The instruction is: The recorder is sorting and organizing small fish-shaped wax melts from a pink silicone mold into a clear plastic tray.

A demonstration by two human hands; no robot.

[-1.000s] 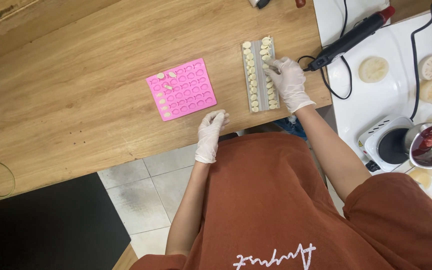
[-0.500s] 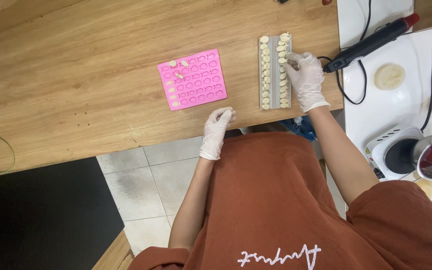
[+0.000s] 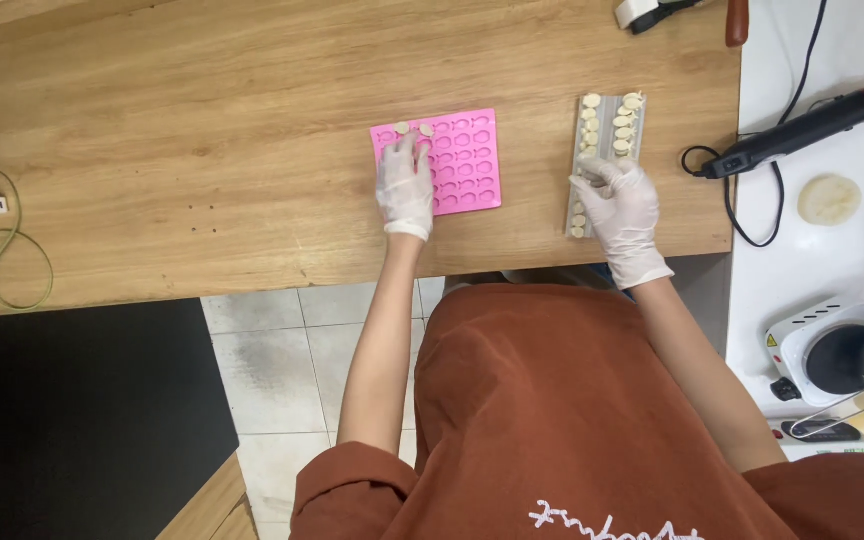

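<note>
Two gloved hands work on the wooden desk: the left hand lies flat on the pink mould, fingers spread and pressing its left part, gripping nothing, while the right hand rests on the lower half of the grey tray, fingers curled down onto the rows of pale discs; whether a disc is pinched between them I cannot tell. The mould sits near the middle of the desk, the tray just to its right, the two apart. A few discs already sit in the mould's top-left cavities. The mould looks like soft silicone, so it would likely flex and slide if lifted by one corner; it is better held flat against the desk or taken by two opposite edges. The discs seem small, light and probably brittle or waxy, best picked by the rim with thumb and forefinger, lightly, since gloves lessen the feel. On the white surface to the right lie a black corded tool and a small hotplate.
</note>
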